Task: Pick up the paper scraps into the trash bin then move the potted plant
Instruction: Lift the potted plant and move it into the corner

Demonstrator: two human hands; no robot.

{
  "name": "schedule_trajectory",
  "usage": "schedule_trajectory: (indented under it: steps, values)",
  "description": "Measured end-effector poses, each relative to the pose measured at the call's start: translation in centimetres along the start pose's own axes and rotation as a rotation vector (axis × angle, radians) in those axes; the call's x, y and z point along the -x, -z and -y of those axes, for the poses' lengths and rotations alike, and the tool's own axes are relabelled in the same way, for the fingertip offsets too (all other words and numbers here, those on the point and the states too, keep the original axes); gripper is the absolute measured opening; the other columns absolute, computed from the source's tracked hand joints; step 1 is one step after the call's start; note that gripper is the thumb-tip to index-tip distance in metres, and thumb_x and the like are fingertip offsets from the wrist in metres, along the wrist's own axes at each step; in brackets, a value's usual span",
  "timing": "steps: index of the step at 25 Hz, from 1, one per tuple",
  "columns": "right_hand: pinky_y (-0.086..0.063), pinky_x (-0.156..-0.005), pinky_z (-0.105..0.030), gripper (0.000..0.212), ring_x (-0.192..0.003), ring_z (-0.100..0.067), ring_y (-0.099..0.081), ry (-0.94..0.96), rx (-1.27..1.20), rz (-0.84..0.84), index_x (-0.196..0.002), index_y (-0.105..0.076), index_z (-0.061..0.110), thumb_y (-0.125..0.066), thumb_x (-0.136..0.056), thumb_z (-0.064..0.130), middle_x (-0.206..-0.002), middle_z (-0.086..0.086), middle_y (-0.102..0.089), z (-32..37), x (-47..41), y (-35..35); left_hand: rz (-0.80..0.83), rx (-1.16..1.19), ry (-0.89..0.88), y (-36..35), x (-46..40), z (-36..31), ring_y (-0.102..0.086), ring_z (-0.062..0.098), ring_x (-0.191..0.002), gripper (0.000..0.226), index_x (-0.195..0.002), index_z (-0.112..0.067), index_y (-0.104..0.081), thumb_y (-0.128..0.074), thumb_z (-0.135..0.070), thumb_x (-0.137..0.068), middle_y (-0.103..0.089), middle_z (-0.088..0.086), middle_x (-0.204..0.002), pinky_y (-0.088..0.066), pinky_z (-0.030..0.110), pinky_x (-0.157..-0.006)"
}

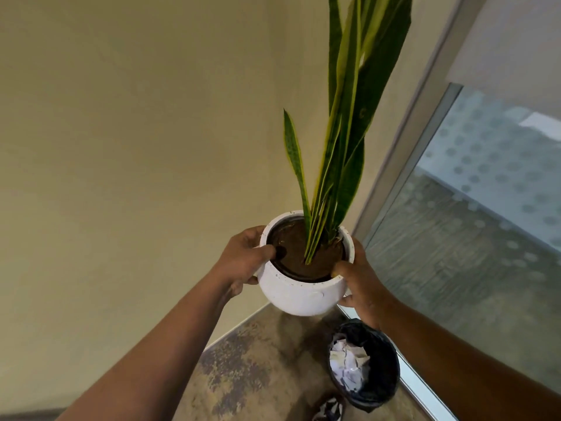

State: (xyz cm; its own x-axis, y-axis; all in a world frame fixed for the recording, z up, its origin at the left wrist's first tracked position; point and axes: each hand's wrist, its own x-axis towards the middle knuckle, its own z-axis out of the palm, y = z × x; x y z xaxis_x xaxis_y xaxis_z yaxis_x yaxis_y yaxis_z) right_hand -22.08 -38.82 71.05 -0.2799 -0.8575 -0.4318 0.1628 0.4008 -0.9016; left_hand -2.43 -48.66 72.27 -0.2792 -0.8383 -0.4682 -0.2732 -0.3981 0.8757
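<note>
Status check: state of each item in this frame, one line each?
White round ceramic pot with the snake plant: lifted off the floor, upright, held at both sides.
Left hand: grips the pot's rim, thumb inside on the soil.
Right hand: grips the opposite rim.
Black-lined trash bin: on the floor, open, holding crumpled paper scraps.

Pot (299,294) showing matt white, smooth, faintly speckled. Soil (299,259) looking brown, crumbly. Leaves (349,141) showing waxy green, yellow edges. Bin liner (384,360) looking glossy black plastic. Paper (347,364) lying white, crumpled. Floor (258,369) showing mottled, worn, rough finish. Wall (136,132) looking matt cream. Glass (485,208) showing frosted dots.
</note>
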Motion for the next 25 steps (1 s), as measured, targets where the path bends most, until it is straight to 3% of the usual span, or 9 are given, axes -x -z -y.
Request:
schedule_trajectory:
  steps: [4, 9, 15, 21, 25]
  values:
    - [-0.053, -0.085, -0.045, 0.07, -0.098, -0.016, -0.056, -0.079, 0.103, -0.024, -0.124, -0.04, 0.052, -0.054, -0.061, 0.024, -0.106, 0.014, -0.059, 0.5, -4.1, 1.8, -0.036, 0.008, 0.043, -2.0, -3.3, -0.3, -0.067, 0.023, -0.076, 0.041, -0.108, -0.036, -0.072, -0.064, -0.005, -0.083, -0.077, 0.006, -0.098, -0.05, 0.043, -0.068]
    - [-0.052, -0.097, -0.056, 0.068, -0.104, -0.024, -0.057, -0.151, 0.242, -0.003, -0.124, -0.04, 0.049, -0.055, -0.061, 0.027, -0.106, 0.011, -0.058, 1.3, -7.9, 3.4, -0.083, 0.015, 0.101, -3.9, -6.5, 0.0, -0.07, 0.022, -0.078, 0.042, -0.111, -0.038, -0.071, -0.065, -0.007, -0.083, -0.078, -0.001, -0.094, -0.056, 0.045, -0.068]
    - [-0.051, -0.1, -0.053, 0.07, -0.106, -0.022, -0.058, -0.176, 0.226, -0.018, -0.124, -0.041, 0.046, -0.056, -0.06, 0.021, -0.11, 0.008, -0.061, 2.6, -10.2, 2.6, -0.013, 0.007, 0.144, -3.1, -10.4, -0.7, -0.072, 0.029, -0.096, 0.048, -0.116, -0.038, -0.069, -0.063, -0.004, -0.082, -0.078, -0.001, -0.104, -0.057, 0.059, -0.08]
    - [-0.054, -0.095, -0.051, 0.049, -0.097, -0.017, -0.059, -0.137, 0.21, -0.131, -0.108, -0.048, 0.044, -0.058, -0.086, 0.001, -0.104, 0.004, -0.061, 3.2, -11.6, 0.9, 0.093, -0.02, 0.124, -1.2, -13.9, -2.8, -0.072, 0.024, -0.089, 0.052, -0.115, -0.04, -0.069, -0.061, -0.001, -0.081, -0.077, -0.002, -0.104, -0.058, 0.054, -0.081]
    - [-0.054, -0.095, -0.052, 0.043, -0.1, -0.019, -0.06, -0.145, 0.211, -0.184, -0.102, -0.049, 0.05, -0.061, -0.075, 0.018, -0.105, 0.006, -0.062, 3.4, -11.4, -0.2, 0.14, -0.048, 0.147, -0.6, -15.3, -3.4, -0.072, 0.024, -0.092, 0.051, -0.112, -0.042, -0.068, -0.061, -0.002, -0.081, -0.077, -0.004, -0.1, -0.059, 0.053, -0.083]
